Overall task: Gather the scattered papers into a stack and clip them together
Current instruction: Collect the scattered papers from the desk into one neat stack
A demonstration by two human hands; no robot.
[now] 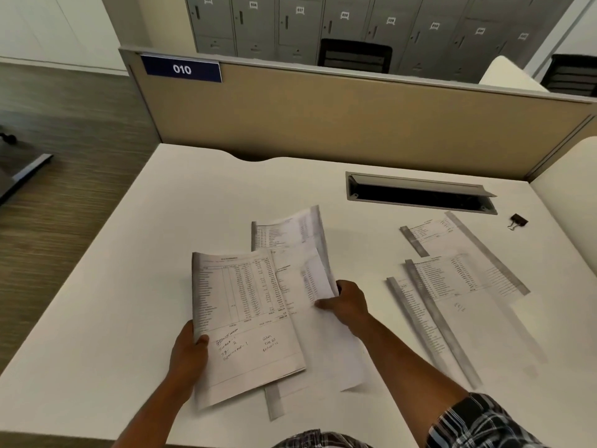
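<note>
My left hand [189, 354] grips the left edge of a printed sheet with handwritten notes [245, 318], held above the white desk [129, 286]. My right hand [347, 303] pinches the lower edge of a curled sheet [300, 253], lifted over other pages that lie beneath both hands. To the right, several more printed sheets [458, 279] lie overlapping and flat on the desk. A black binder clip [518, 220] sits apart at the far right, beyond those sheets.
A recessed cable tray [420, 195] with its lid raised opens in the desk behind the papers. A tan partition [323, 114] with a blue "010" sign [182, 69] closes off the back. Grey lockers [290, 24] stand beyond; the floor drops off at left.
</note>
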